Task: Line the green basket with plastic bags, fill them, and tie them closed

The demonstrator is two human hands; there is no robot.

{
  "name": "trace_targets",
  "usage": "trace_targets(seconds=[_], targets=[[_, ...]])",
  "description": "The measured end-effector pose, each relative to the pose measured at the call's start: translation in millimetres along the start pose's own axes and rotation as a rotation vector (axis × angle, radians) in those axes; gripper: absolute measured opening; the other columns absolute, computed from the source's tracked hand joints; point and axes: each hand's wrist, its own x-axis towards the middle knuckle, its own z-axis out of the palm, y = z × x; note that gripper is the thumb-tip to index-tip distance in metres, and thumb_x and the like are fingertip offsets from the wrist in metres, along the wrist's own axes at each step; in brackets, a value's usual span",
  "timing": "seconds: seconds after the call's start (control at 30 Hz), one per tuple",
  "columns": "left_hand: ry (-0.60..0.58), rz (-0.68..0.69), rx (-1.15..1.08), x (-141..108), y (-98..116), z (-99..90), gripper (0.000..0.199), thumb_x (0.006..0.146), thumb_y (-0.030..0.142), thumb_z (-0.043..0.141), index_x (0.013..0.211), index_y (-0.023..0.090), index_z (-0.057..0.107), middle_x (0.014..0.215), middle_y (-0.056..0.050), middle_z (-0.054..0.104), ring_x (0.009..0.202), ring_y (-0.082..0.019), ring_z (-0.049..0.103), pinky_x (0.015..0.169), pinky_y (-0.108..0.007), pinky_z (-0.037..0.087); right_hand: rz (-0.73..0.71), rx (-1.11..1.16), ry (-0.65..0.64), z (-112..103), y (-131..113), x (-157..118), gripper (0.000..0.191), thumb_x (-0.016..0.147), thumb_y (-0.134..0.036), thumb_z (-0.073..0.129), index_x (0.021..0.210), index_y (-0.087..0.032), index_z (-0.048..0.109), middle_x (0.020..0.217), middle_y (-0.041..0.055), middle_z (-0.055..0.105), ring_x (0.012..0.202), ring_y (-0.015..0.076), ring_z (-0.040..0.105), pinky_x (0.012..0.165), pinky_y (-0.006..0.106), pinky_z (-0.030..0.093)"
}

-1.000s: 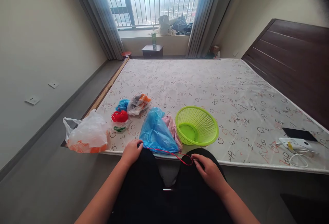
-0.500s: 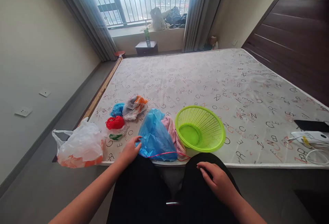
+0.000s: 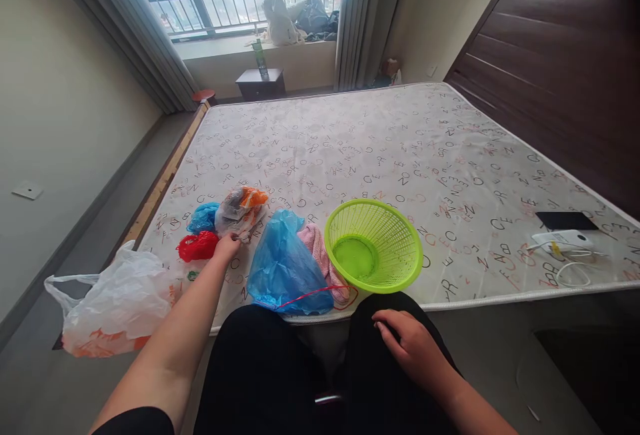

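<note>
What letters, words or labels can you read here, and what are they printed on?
"R", "E", "C", "O", "Z": scattered letters on the mattress cover.
Label on the green bottle: too small to read.
Orange print on the white plastic bag: too blurred to read.

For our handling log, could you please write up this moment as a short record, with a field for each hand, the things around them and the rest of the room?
Left hand: fingers at the lower edge of a clear plastic bag with orange inside; grip unclear.
Right hand: resting on black trousers, holding nothing visible.
Things nearby: crumpled red plastic bag, large blue plastic bag, pink towel, lime-green plastic basket.
Rest: letter-printed mattress, white carrier bag, white cable.
</note>
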Motion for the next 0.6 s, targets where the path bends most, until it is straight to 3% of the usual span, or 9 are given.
trace_targets(seconds=[0.13, 0.3, 0.47, 0.53, 0.6], targets=[[0.034, -0.039, 0.003, -13.7, 6.0, 1.5, 0.027, 0.088, 0.025, 0.058, 0.106, 0.012, 0.073, 0.107, -0.016, 0.076, 0.101, -0.03, 0.068, 0.09, -0.038, 0.049, 0.004, -0.013, 0.014, 0.1, -0.2, 0.8, 0.03, 0.1, -0.035, 0.05, 0.112, -0.026, 0.075, 0.11, 0.0082, 0.078, 0.097, 0.0265, 0.072, 0.088, 0.04, 0.056], [0.288, 0.104, -0.34, -65.3, 22.2, -11.7, 0.033, 0.09, 0.037, 0.059, 0.11, 0.015, 0.073, 0.109, -0.011, 0.076, 0.101, -0.025, 0.069, 0.095, -0.035, 0.05, -0.005, -0.032, 0.018, 2.6, 0.1, -0.9, 0.029, 0.1, -0.035, 0.05, 0.111, -0.026, 0.075, 0.111, 0.0077, 0.077, 0.098, 0.026, 0.071, 0.088, 0.04, 0.055], [0.506, 0.112, -0.601, -160.8, 36.8, -33.7, 0.04, 0.091, 0.046, 0.059, 0.112, 0.013, 0.069, 0.106, -0.011, 0.074, 0.098, -0.024, 0.071, 0.092, -0.036, 0.056, -0.034, -0.039, 0.007, 2.7, -0.9, -0.8, 0.028, 0.1, -0.034, 0.049, 0.109, -0.025, 0.074, 0.109, 0.0083, 0.077, 0.096, 0.0266, 0.07, 0.088, 0.042, 0.054], [0.602, 0.117, -0.607, -207.1, 39.6, -37.4, 0.038, 0.094, 0.048, 0.055, 0.111, 0.016, 0.066, 0.111, -0.012, 0.072, 0.107, -0.025, 0.07, 0.099, -0.039, 0.055, -0.041, -0.02, 0.014, 1.9, -2.2, -1.1, 0.027, 0.099, -0.034, 0.05, 0.108, -0.024, 0.074, 0.107, 0.0086, 0.077, 0.095, 0.0268, 0.07, 0.088, 0.042, 0.054], [0.663, 0.21, -0.539, -252.1, 41.6, -39.8, 0.03, 0.096, 0.046, 0.054, 0.105, 0.02, 0.065, 0.118, -0.011, 0.07, 0.125, -0.027, 0.062, 0.111, -0.043, 0.048, -0.054, 0.043, 0.015, 1.7, -7.6, -2.4, 0.027, 0.099, -0.034, 0.05, 0.107, -0.024, 0.074, 0.107, 0.009, 0.077, 0.096, 0.0269, 0.07, 0.09, 0.043, 0.055]])
